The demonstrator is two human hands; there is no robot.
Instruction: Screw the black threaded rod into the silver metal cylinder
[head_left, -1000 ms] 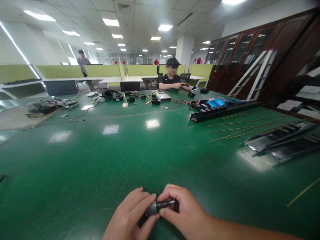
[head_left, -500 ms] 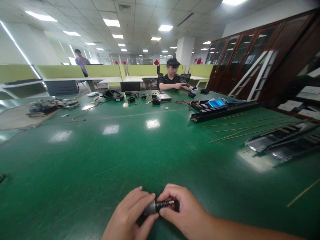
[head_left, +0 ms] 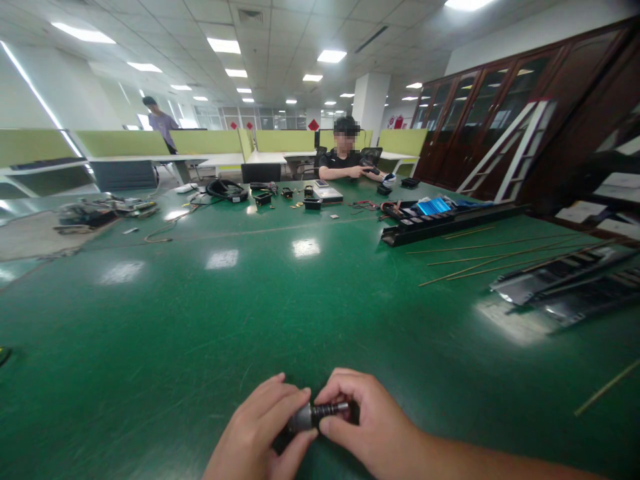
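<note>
Low in the head view, a small cylindrical metal part (head_left: 303, 419) lies crosswise between my two hands, just over the green tabletop (head_left: 240, 300). It has a wide grey body on the left and a thinner, dark ringed shaft with a bright tip on the right. My left hand (head_left: 255, 427) is closed round the grey body, fingers over the top and thumb beneath. With thumb and bent fingers, my right hand (head_left: 367, 413) grips the ringed shaft. Something dark shows inside the right hand's curl behind the shaft; I cannot make out what it is.
Thin brass-coloured rods (head_left: 480, 263) and metal rail assemblies (head_left: 565, 287) lie to the right. Beyond them is a long black channel (head_left: 440, 223). Small black housings (head_left: 313, 203) and a cable coil (head_left: 225, 191) sit at the far side, where a co-worker (head_left: 345, 160) sits.
Both hands and the metal part keep nearly the same position. In the background, the standing person has shifted slightly to the left.
</note>
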